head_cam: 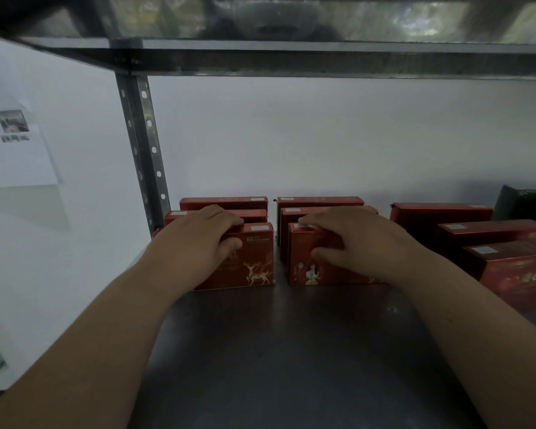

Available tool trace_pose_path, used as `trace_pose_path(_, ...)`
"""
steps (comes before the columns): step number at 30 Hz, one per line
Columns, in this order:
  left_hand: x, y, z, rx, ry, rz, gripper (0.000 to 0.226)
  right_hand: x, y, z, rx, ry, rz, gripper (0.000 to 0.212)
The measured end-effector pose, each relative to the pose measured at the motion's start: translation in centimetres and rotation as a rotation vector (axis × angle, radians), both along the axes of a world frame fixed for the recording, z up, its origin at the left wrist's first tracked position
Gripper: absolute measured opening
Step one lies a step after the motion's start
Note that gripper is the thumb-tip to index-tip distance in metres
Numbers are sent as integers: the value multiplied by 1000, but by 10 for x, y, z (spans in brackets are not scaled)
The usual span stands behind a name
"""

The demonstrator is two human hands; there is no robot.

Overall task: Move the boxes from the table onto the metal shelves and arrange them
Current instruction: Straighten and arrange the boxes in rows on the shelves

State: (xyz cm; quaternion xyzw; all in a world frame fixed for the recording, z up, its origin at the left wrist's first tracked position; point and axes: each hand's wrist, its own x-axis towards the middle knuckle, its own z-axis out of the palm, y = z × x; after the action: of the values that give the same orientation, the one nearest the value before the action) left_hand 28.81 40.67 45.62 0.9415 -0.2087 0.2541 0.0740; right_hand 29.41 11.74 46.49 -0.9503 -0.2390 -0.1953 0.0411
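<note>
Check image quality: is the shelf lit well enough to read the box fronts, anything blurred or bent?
Head view: dim under the upper shelf; the deer box in the left hand and figure box in the right hand are readable, the far-right boxes murky; the wall paper is soft; the wide lens slants the upright post.

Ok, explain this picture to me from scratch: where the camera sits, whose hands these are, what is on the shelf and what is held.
There is no machine here: one camera worn on a person's head looks down at their two bare hands. Both reach onto a metal shelf. The left hand grips the deer box, fingers over its top, thumb on its front. The right hand grips the figure box likewise. Each is the front box of a row of upright red boxes; a third row stands further right, beside a dark green package.
</note>
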Motion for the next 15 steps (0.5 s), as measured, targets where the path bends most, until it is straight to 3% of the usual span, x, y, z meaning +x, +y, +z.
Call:
trace_pose_path(9, -13, -4, 5, 37, -75, 50, 63, -9, -1, 5, 0, -15, 13, 64)
trace_pose_path(15, -20, -32, 16, 78, -174, -35, 55, -35, -25, 28, -16, -45, -4, 58)
